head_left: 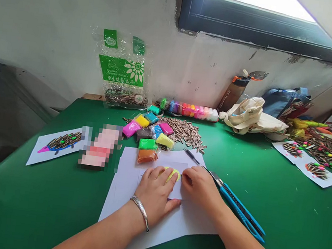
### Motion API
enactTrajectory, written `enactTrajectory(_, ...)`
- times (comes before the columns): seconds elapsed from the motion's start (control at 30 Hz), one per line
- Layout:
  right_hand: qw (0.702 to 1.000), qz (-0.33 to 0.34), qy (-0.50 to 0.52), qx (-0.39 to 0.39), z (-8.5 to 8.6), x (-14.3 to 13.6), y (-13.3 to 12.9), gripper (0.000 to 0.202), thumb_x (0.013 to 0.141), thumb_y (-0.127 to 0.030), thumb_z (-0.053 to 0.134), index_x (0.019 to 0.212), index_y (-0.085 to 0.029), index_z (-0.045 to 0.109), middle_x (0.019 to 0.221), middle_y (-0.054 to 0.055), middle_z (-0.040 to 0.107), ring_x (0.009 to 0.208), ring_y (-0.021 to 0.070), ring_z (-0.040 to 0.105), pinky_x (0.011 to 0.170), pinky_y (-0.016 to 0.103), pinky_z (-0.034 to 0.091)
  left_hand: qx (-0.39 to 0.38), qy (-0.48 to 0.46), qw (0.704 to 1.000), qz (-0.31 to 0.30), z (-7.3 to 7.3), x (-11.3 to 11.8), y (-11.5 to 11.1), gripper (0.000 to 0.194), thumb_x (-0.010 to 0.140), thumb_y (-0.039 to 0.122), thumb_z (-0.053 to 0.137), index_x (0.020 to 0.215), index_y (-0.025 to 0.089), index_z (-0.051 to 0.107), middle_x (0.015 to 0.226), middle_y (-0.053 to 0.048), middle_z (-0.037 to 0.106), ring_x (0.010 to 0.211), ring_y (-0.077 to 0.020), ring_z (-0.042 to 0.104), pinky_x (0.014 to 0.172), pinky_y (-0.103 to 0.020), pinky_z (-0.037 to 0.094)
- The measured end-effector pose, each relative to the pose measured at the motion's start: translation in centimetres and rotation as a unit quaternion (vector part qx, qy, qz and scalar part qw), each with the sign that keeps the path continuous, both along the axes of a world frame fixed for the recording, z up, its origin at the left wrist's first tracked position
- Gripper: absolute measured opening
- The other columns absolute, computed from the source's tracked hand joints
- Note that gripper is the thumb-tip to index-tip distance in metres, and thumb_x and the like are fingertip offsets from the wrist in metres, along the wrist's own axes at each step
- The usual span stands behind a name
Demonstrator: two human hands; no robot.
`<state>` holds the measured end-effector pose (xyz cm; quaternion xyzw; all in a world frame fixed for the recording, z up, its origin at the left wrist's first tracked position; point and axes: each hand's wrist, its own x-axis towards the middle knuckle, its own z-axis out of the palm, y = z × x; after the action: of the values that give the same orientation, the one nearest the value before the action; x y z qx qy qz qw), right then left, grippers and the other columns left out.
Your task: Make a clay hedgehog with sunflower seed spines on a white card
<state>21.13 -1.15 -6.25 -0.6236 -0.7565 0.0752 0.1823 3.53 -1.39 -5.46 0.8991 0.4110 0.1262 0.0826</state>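
Observation:
My left hand (157, 186), a silver bangle at its wrist, lies flat with fingers stretched over a flattened piece of yellow clay (178, 177). The clay sits on a small white card (177, 193), on top of larger white paper (120, 212). At the clay's right edge, my right hand (201, 185) has its fingers curled and pressed together. A tiny dark spot shows at its fingertips, too small to name. Just beyond the hands lie a pen (191, 156) and, to the right, a blue-handled cutter (239, 203).
Wrapped clay packets (148, 143) and a heap of sunflower seeds (185, 132) lie behind the paper. A finished hedgehog picture (62, 141) is at left. Against the wall stand a seed bag (123, 78), a bottle (233, 93) and a cloth bag (246, 114). Seed pictures (319, 171) lie at right.

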Motion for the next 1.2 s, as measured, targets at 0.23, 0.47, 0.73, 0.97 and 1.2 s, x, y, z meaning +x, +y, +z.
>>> enactTrajectory(0.23, 1.000, 0.002, 0.010, -0.005, 0.0, 0.1, 0.1, 0.017, 0.080, -0.012, 0.050, 0.069, -0.018, 0.061, 0.067, 0.002, 0.057, 0.067, 0.0140, 0.049, 0.062, 0.025, 0.030, 0.002, -0.003, 1.000, -0.003, -0.1, 0.0, 0.0, 0.057, 0.081, 0.053, 0.056, 0.129, 0.024, 0.047, 0.133, -0.006, 0.050, 0.116, -0.0286, 0.041, 0.097, -0.046, 0.032)
enactTrajectory(0.47, 0.999, 0.010, 0.036, -0.026, 0.3, 0.9, 0.4, 0.017, 0.082, -0.012, 0.050, 0.074, -0.018, 0.064, 0.071, 0.002, 0.059, 0.071, 0.0149, 0.052, 0.064, 0.025, 0.035, -0.004, 0.007, 1.000, -0.001, 0.0, 0.0, 0.0, 0.058, 0.081, 0.053, 0.056, 0.130, 0.023, 0.047, 0.133, -0.005, 0.050, 0.116, -0.0285, 0.041, 0.097, -0.046, 0.032)
enactTrajectory(0.73, 0.987, 0.109, 0.104, -0.058, 1.2, 2.3, 0.8, 0.022, 0.083, -0.009, 0.049, 0.082, -0.021, 0.068, 0.078, 0.001, 0.061, 0.077, 0.0140, 0.055, 0.068, 0.024, 0.040, -0.005, 0.004, 1.000, -0.012, 0.2, -0.1, 0.1, 0.057, 0.082, 0.051, 0.056, 0.131, 0.024, 0.045, 0.134, -0.006, 0.049, 0.117, -0.0283, 0.042, 0.097, -0.045, 0.032)
enactTrajectory(0.97, 0.987, 0.124, 0.074, -0.063, 1.1, 1.8, 0.7, 0.020, 0.086, -0.011, 0.051, 0.082, -0.020, 0.068, 0.077, 0.002, 0.060, 0.076, 0.0146, 0.053, 0.069, 0.024, 0.039, -0.009, 0.005, 1.000, -0.014, 0.3, -0.2, 0.1, 0.056, 0.082, 0.049, 0.056, 0.131, 0.024, 0.045, 0.136, -0.004, 0.048, 0.118, -0.0285, 0.040, 0.098, -0.045, 0.031)
enactTrajectory(1.2, 0.989, 0.114, 0.071, -0.056, 0.9, 1.6, 0.9, 0.019, 0.086, -0.010, 0.050, 0.080, -0.018, 0.067, 0.076, 0.002, 0.059, 0.077, 0.0145, 0.052, 0.069, 0.024, 0.039, -0.013, 0.009, 1.000, -0.016, 0.5, -0.2, 0.1, 0.055, 0.083, 0.048, 0.057, 0.130, 0.024, 0.046, 0.136, -0.005, 0.048, 0.118, -0.0284, 0.040, 0.099, -0.046, 0.032)
